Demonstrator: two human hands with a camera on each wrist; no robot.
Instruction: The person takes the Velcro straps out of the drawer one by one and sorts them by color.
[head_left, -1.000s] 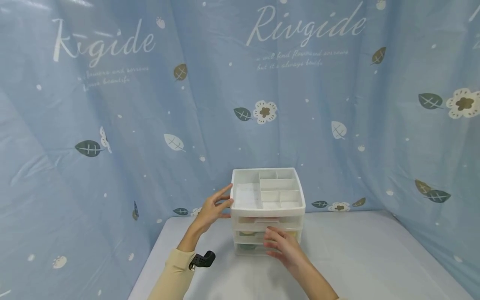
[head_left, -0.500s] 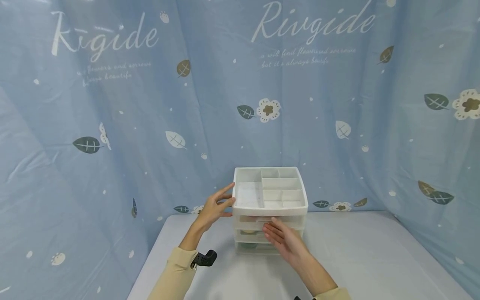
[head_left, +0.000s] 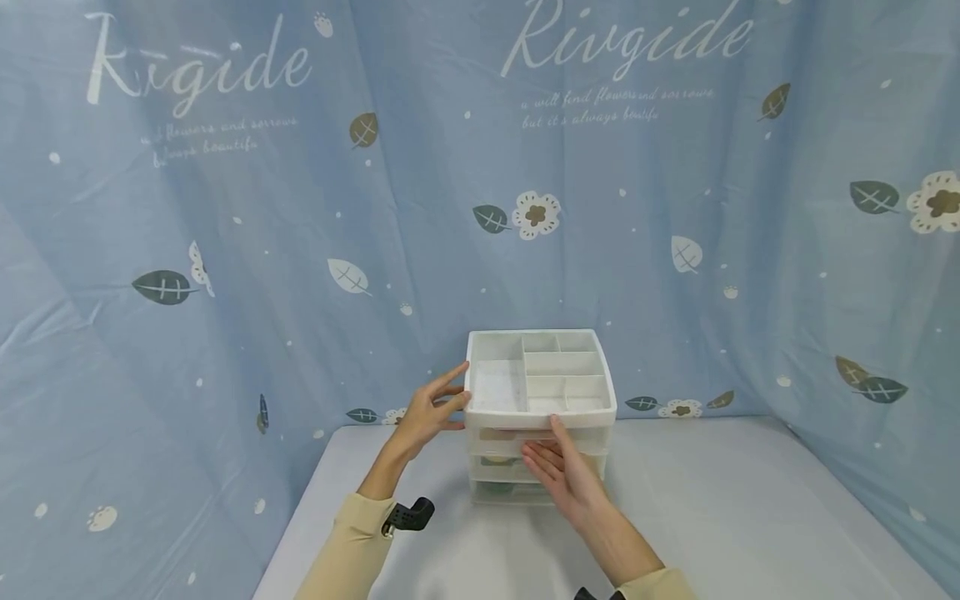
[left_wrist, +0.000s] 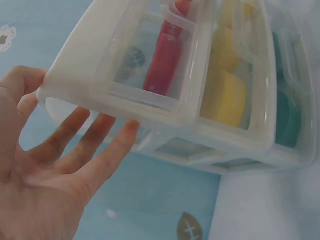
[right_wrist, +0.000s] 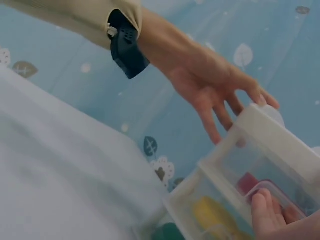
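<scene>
A white plastic drawer organizer (head_left: 542, 422) stands at the back of the table, its top divided into several compartments. My left hand (head_left: 422, 423) has its spread fingers resting against the organizer's left side near the top rim. My right hand (head_left: 576, 483) is at the front, fingers hooked at the top drawer's clear handle (right_wrist: 267, 189), thumb up at the front rim. Through the transparent fronts, the left wrist view shows a red long object (left_wrist: 165, 62) in the top drawer, yellow pieces (left_wrist: 229, 97) in the middle and a green one (left_wrist: 288, 120) in the bottom. The drawers appear closed.
The organizer stands on a table with a white cover (head_left: 712, 508). Behind it and at both sides hangs a blue curtain (head_left: 420, 208) with leaves, flowers and lettering. A black wrist camera (head_left: 409, 517) sits at the left sleeve.
My right hand has risen along the front from the middle drawers to the top drawer's handle, with its thumb now up at the rim. My left hand stays at the side.
</scene>
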